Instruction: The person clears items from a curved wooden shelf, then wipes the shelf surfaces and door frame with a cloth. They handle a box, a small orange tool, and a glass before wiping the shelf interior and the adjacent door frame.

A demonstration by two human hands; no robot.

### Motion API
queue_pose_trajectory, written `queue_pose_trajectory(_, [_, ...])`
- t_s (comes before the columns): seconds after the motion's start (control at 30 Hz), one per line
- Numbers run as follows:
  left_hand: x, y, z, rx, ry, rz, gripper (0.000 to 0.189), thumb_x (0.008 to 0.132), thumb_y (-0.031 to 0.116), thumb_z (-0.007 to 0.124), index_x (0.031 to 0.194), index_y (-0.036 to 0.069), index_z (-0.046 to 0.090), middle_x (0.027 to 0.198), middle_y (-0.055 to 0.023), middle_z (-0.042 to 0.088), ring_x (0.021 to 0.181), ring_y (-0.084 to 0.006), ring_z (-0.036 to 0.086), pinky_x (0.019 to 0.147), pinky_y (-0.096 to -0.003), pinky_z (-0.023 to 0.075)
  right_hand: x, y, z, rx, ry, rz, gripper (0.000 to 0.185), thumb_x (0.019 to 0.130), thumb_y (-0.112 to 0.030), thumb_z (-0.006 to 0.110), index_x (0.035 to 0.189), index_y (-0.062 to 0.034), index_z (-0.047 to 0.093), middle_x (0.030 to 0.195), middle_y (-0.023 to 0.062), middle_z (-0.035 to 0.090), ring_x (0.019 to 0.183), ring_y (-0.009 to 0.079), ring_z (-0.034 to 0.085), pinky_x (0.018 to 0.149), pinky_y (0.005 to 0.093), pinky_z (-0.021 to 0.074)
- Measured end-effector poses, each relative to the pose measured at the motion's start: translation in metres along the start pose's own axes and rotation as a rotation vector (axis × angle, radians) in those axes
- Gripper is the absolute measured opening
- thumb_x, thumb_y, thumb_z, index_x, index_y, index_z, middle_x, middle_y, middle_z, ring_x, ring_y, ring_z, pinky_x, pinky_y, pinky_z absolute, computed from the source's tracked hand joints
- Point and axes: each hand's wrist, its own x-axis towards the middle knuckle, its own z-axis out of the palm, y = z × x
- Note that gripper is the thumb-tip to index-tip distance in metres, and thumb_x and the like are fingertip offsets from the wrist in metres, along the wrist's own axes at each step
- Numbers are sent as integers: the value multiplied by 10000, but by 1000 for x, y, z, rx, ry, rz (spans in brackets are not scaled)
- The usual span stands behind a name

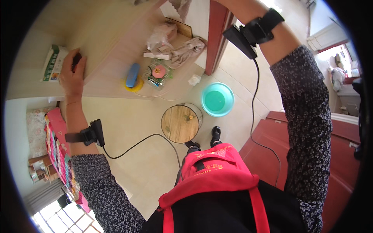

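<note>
My left hand [72, 72] rests at the edge of a pale upper shelf board [96, 38], its thumb and fingers around a small dark red object [77, 61]. Fingers hide most of that object. Right beside the hand is a green and white carton [54, 63] bearing writing. My right arm reaches up past the top of the picture, so the right hand is out of view; only the forearm and its strapped wrist device [247, 33] show. Near the top edge hangs a greyish cloth [181, 10]; what holds it cannot be seen.
Lower down, a surface carries a blue-handled brush [133, 76], a clear tray of small items [157, 74], a plastic bag [160, 36] and a crumpled cloth [188, 52]. A round wood-top stool [180, 124] and a turquoise basin [217, 99] stand by my feet. Cables run from both wrists.
</note>
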Motion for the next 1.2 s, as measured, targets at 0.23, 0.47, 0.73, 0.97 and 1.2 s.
queue_pose_trajectory(0.23, [3, 4, -6, 9, -26, -34, 285, 789, 156, 637, 1042, 31, 593, 1021, -96, 602, 912, -202, 571, 809, -283, 441, 13, -16, -2, -370, -264, 121, 384, 780, -362, 556, 985, -42, 614, 982, 190, 605, 973, 341, 548, 863, 426, 421])
queue_pose_trajectory(0.47, [5, 9, -6, 74, -15, -22, 263, 788, 150, 631, 1017, 21, 608, 1090, -110, 592, 971, -227, 569, 847, -283, 435, 14, -7, 33, -363, 85, -119, 317, 780, -299, 546, 912, -17, 608, 950, 178, 604, 926, 332, 549, 840, 417, 419])
queue_pose_trajectory(0.73, [5, 12, -6, 37, -50, -70, 259, 794, 154, 626, 1019, 26, 608, 1101, -108, 589, 976, -212, 570, 838, -286, 442, 9, -5, 34, -307, 180, -138, 271, 757, -238, 562, 911, -16, 572, 928, 192, 576, 906, 339, 535, 823, 421, 421])
queue_pose_trajectory(0.97, [3, 4, -5, 66, -15, 7, 258, 780, 143, 608, 1010, 27, 604, 1065, -128, 593, 962, -255, 568, 836, -320, 443, 10, -3, 34, -264, 105, -31, 336, 744, -250, 589, 990, -23, 564, 962, 180, 560, 951, 326, 516, 854, 434, 405])
queue_pose_trajectory(1.2, [1, 9, 9, 115, 85, 24, 111, 703, 131, 560, 755, 57, 495, 735, -112, 485, 689, -294, 500, 609, -381, 422, 13, -10, 27, -198, 97, -33, 360, 721, -177, 603, 1043, -28, 544, 1043, 185, 545, 971, 344, 511, 872, 445, 388])
